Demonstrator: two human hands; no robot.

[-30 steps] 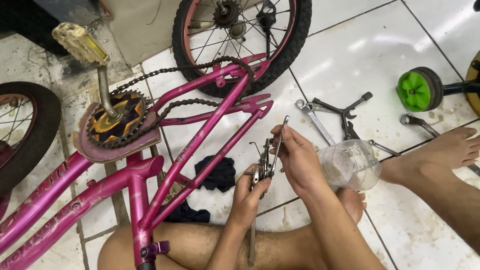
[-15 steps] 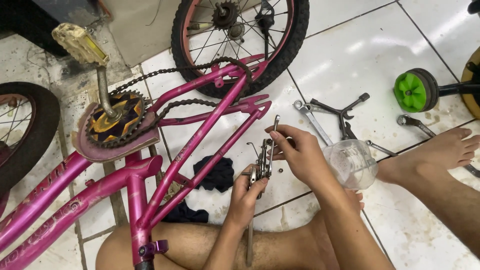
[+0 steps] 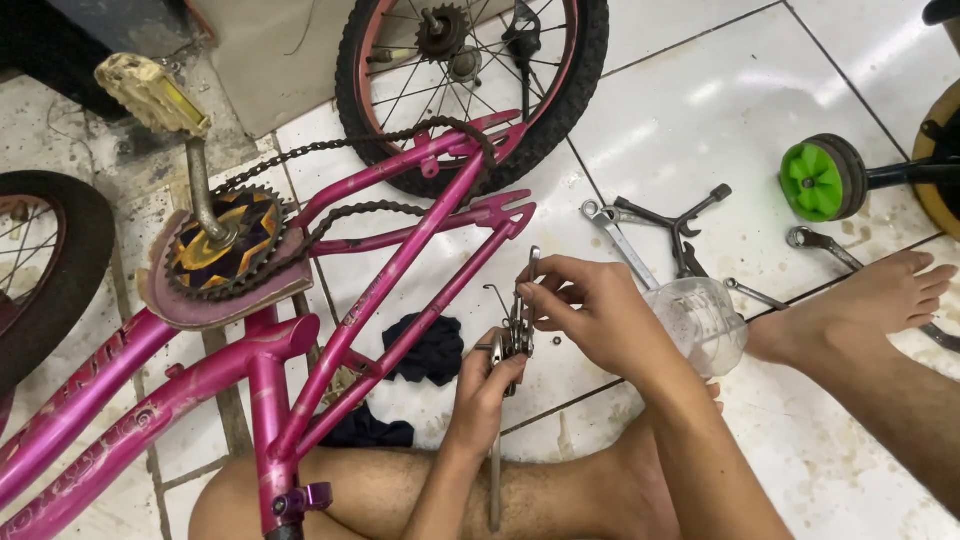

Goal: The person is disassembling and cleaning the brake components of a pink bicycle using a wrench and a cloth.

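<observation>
On the white tiled floor (image 3: 700,90), above the seated person's crossed legs, both hands met around one item.

Item held: small grey metal brake caliper (image 3: 517,325) with thin curved arms and a wire spring. It stood roughly upright between the two hands, just right of the pink bicycle frame (image 3: 380,300) and clear of the floor.

Left hand (image 3: 483,385): beneath the caliper, fingers closed around its lower end; a slim metal tool shaft (image 3: 494,480) ran down from this hand over the leg.

Right hand (image 3: 590,310): just right of the caliper, fingertips pinched on its upper arm, so the part was grasped from above and below.

Nearby: clear plastic jar (image 3: 705,325) on its side, just behind the right wrist; dark blue cloth (image 3: 430,350) under the frame; grey open-ended spanner (image 3: 615,240) and black three-way socket wrench (image 3: 675,220) lying together on the tiles; second spanner (image 3: 825,245) near the bare foot (image 3: 880,295); green and black training wheel (image 3: 820,178); rear wheel with black tyre (image 3: 470,80); rusty chain (image 3: 330,220) on the chainring; yellowed pedal (image 3: 152,92).
</observation>
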